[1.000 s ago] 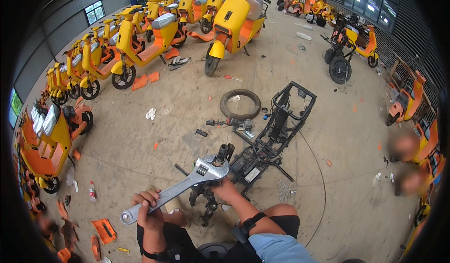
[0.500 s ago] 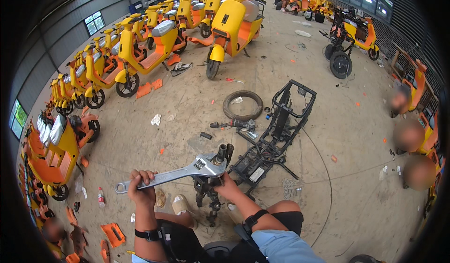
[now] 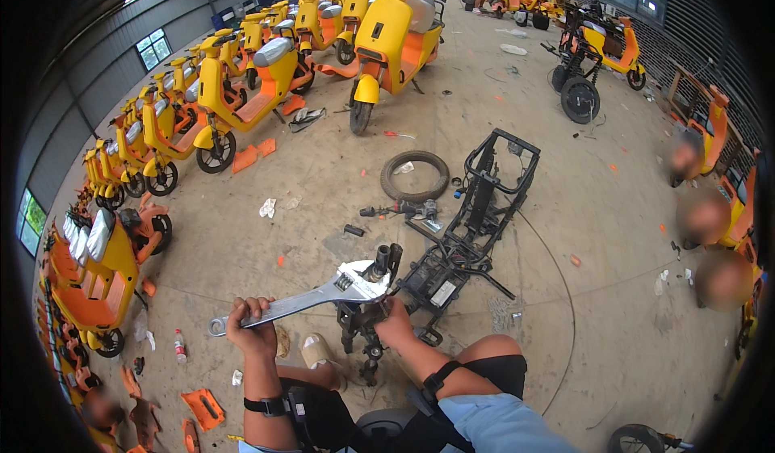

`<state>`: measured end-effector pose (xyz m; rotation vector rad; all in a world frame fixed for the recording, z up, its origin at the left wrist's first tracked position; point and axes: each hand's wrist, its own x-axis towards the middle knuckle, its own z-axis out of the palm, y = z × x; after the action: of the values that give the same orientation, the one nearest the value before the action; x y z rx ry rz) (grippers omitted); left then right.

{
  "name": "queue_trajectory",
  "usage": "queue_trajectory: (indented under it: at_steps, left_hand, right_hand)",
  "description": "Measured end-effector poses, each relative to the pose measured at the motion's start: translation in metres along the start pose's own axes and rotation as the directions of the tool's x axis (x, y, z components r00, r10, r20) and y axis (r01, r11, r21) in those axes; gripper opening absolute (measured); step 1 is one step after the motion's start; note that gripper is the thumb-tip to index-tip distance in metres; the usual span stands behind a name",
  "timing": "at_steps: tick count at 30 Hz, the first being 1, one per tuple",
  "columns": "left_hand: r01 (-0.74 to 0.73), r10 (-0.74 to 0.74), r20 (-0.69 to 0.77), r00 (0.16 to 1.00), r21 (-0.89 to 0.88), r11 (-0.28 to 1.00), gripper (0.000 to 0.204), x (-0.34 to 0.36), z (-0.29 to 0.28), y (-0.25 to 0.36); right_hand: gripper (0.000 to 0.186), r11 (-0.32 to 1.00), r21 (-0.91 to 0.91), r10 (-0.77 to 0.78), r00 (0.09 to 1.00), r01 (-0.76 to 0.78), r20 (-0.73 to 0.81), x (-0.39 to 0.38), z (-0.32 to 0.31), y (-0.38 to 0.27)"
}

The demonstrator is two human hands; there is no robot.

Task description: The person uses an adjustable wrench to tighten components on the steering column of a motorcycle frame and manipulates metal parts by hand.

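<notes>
A large silver adjustable wrench (image 3: 303, 300) lies nearly level, its jaws around the upright steering tube (image 3: 383, 259) of a stripped black scooter frame (image 3: 487, 203). My left hand (image 3: 254, 330) is closed around the handle near its holed end. Just below the wrench head, my right hand (image 3: 394, 324) grips the front of the frame; its fingertips are partly hidden, so the exact part held cannot be made out. The black front fork (image 3: 369, 360) hangs down between my legs, close to my sandalled foot (image 3: 317, 352).
Beyond the frame lie a loose tyre (image 3: 415, 176), a handlebar piece (image 3: 404, 209) and a red screwdriver (image 3: 399, 135). Yellow scooters (image 3: 391, 37) stand in rows at the left and back. Orange panels (image 3: 203, 408) and a bottle (image 3: 180, 346) lie at the left. A thin cable (image 3: 568, 291) curves along the right.
The view has shifted slightly, showing more of a wheel at the lower right. Wrench handle and left hand appear a little further right. Both hands keep their holds.
</notes>
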<state>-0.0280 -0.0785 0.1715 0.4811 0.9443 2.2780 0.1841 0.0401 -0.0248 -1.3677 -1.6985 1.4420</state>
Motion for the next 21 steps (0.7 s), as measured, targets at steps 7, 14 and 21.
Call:
queue_trajectory:
  at_steps: [7, 14, 21]
  left_hand:
    - [-0.068, 0.069, -0.028, 0.997, 0.026, 0.997, 0.018, -0.002, 0.024, -0.003]
    - [-0.125, 0.128, -0.085, 0.988, 0.043, 0.991, 0.019, -0.003, 0.031, -0.003]
    - [-0.129, 0.133, -0.079, 0.988, 0.054, 0.990, 0.020, -0.003, 0.042, -0.002]
  right_hand:
    - [0.096, 0.913, -0.278, 0.393, 0.822, -0.297, 0.412, -0.030, 0.003, 0.040]
    - [0.099, 0.851, -0.480, 0.385, 0.875, -0.212, 0.295, -0.039, 0.047, 0.061]
    - [0.070, 0.887, -0.415, 0.303, 0.933, -0.202, 0.193, -0.046, 0.064, 0.075]
